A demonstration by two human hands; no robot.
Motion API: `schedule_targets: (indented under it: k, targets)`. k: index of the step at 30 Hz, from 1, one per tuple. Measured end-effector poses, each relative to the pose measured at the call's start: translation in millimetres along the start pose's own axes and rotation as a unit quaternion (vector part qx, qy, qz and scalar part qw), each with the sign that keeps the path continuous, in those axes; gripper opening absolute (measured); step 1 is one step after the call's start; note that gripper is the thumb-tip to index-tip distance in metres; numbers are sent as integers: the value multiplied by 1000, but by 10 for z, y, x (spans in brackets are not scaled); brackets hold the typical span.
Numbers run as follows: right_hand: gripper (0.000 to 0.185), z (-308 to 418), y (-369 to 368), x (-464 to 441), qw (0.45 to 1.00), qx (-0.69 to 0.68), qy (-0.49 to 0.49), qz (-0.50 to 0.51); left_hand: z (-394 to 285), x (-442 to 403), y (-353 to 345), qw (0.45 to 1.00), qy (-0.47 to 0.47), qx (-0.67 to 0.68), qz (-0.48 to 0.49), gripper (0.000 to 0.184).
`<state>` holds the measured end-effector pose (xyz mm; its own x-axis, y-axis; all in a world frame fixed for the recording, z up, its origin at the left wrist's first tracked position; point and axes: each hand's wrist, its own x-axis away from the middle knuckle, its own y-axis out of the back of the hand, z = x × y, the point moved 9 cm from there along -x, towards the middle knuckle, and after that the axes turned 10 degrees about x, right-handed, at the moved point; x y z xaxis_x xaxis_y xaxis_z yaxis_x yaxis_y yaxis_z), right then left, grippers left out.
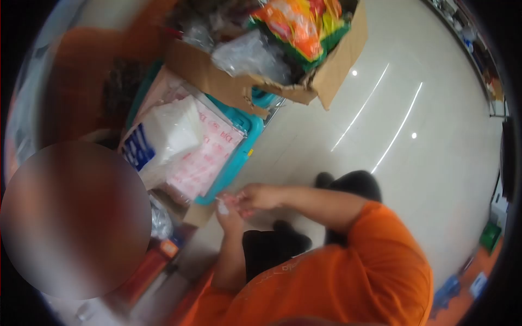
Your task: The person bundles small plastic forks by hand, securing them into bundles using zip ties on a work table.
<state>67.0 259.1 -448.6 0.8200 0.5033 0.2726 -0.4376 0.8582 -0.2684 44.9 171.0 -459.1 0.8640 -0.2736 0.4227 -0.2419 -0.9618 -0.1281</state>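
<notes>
My left hand [228,216] and my right hand [259,196] are close together in front of my orange shirt, beside the lower corner of a teal crate [251,133]. The fingers of both are bent around something small, partly whitish and pinkish; blur hides what it is. In the crate lies a clear-wrapped white pack [176,125] with a blue label, on top of pink printed packaging [209,155].
A torn cardboard box [340,57] with plastic bags and a bright orange-yellow packet [299,27] stands above the crate. Pale shiny floor [429,141] stretches right, towards shelves at the edge. A blurred round patch covers the lower left.
</notes>
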Motion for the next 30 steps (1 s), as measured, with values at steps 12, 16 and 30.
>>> schedule_targets:
  k: [12, 16, 30]
  targets:
    - [26, -534, 437, -494, 989, 125, 59, 50, 294, -574, 37, 939, -272, -197, 68, 27]
    - [24, -674, 1243, -41, 993, -22, 89, -78, 225, -616, 298, 980, -164, 111, 3, 17]
    - [28, -4185, 2343, -394, 715, 340, -463, -399, 793, -270, 359, 987, 68, 136, -49, 23]
